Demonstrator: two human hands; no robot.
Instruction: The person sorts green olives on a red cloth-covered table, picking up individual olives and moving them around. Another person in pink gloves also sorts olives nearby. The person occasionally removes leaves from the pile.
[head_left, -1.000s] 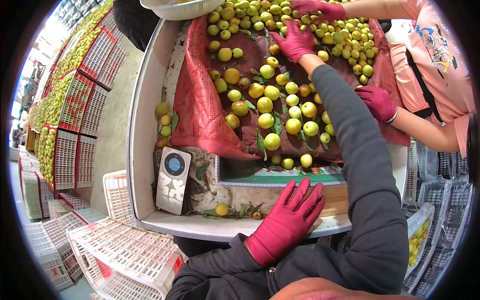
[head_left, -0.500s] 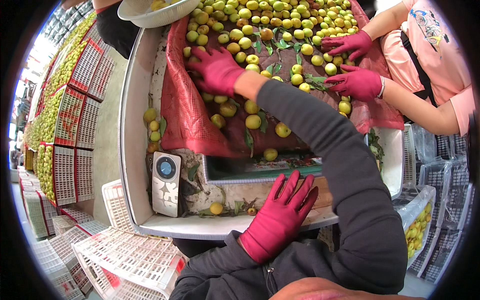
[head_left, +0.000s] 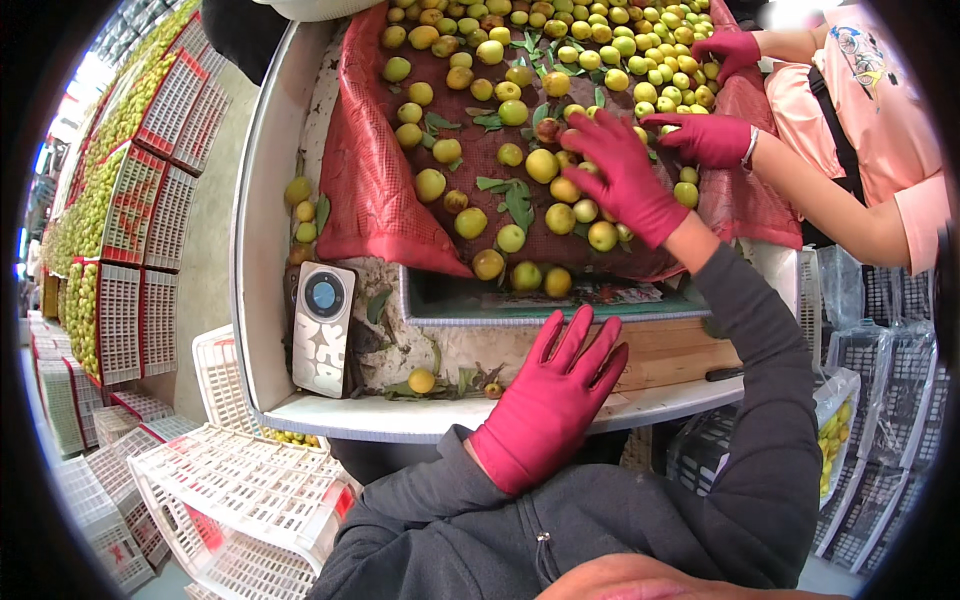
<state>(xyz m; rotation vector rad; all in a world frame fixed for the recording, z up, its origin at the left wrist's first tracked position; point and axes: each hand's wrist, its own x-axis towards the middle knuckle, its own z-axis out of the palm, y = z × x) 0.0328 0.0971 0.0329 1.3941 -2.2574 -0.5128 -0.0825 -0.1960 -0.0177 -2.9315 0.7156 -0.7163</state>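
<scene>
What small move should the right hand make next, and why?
Probably sweep the nearby fruit toward the recess: the right hand is spread over the red cloth beside several loose pieces, and a few more lie at the cloth's near edge, next to the recess.

Looking steeply down from head height, hanging close over the white-walled table point(head_left: 262, 300), facing across it toward the yellow-green fruit point(head_left: 541, 166).

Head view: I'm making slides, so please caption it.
Gloved right hand over fruit on red mesh, left hand open, co-worker's hands at right.
</scene>
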